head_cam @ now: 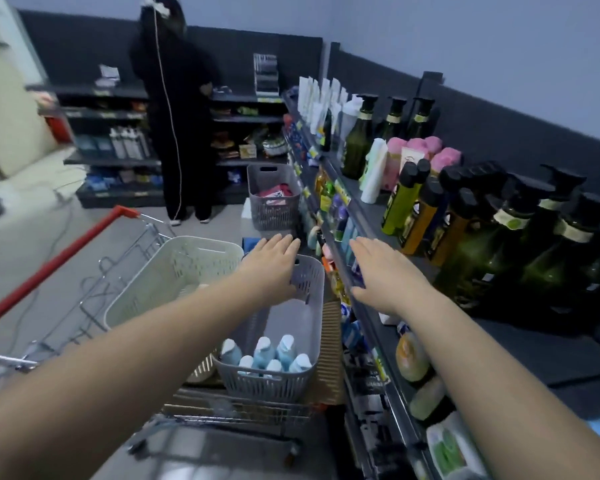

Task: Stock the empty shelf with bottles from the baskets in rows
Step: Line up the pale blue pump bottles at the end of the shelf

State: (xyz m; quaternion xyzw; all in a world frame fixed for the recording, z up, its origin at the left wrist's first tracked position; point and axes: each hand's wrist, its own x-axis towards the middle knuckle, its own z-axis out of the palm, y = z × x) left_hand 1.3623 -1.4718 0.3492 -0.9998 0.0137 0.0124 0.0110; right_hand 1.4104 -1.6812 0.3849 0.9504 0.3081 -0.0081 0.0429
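Both hands empty, fingers straight: left hand (274, 261) flat over the far rim of the grey basket (267, 384), right hand (381, 271) beside it. Blue-white bottles (267, 355) stand under the left forearm, at the basket's near end. Likely light, rigid, smooth plastic; grasp round the body below the cap.

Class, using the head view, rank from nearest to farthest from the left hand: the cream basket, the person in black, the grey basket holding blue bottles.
1. Grey basket, right under the left hand.
2. Cream basket, beside it, leftward.
3. Person in black, far back, upper left.
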